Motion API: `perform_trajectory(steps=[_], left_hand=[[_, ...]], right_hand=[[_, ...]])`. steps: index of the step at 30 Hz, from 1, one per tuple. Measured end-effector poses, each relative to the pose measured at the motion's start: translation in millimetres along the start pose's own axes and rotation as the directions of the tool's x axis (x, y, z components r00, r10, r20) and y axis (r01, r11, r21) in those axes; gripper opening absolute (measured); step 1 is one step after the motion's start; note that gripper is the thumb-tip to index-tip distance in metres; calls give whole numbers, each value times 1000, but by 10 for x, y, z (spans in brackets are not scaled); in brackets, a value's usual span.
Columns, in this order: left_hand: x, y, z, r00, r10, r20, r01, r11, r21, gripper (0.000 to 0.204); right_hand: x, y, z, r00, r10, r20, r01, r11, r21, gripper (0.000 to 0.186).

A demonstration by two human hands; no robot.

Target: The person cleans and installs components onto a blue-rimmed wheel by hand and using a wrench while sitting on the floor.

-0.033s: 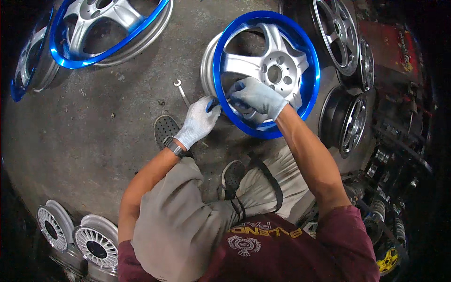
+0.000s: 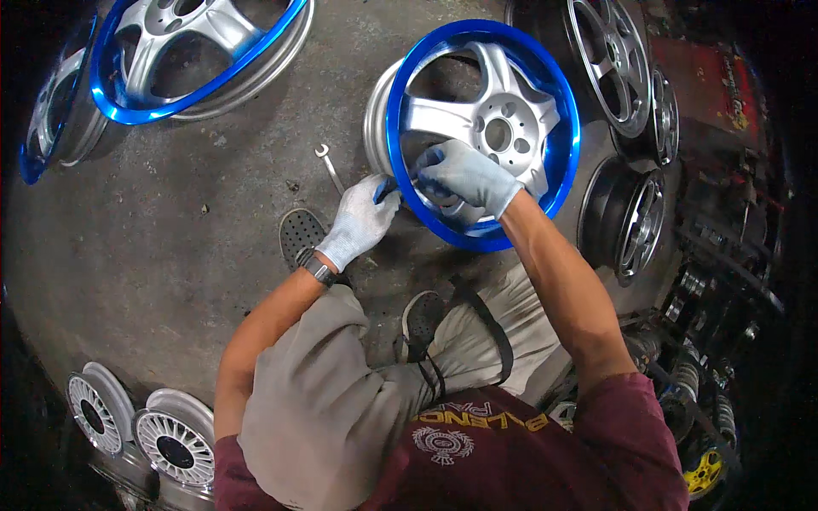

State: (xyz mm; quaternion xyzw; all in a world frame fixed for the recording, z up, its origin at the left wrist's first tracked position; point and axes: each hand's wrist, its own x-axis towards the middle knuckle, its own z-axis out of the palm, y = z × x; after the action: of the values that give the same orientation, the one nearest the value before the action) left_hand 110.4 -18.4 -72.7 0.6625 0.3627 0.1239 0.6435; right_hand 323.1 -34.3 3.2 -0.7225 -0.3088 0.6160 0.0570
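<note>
A silver five-spoke wheel rim with a bright blue lip stands tilted on the floor before me. My right hand, in a white glove with blue fingertips, reaches over the face. Its fingers are closed at the inner side of the blue lip, between two spokes. My left hand, in a matching glove, is at the lower left outer edge with its fingers curled against the rim. What either hand pinches is hidden. Beside my left hand shows a wrench, its lower end hidden behind the glove.
Another blue-lipped rim is at the upper left, with a similar one at its left. Dark rims line the right side. Two multi-spoke rims stand at the lower left. Metal parts crowd the lower right.
</note>
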Motion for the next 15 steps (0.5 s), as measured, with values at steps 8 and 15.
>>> perform_trajectory(steps=[8,15], left_hand=[[17,62,12,997,-76,25,76,997,-18,18],[8,38,9,999,-35,-2,35,999,2,17]], right_hand=[[1,40,17,998,-28,-50,29,999,19,27],[64,82,21,995,-38,-95,22,987,-161,35]])
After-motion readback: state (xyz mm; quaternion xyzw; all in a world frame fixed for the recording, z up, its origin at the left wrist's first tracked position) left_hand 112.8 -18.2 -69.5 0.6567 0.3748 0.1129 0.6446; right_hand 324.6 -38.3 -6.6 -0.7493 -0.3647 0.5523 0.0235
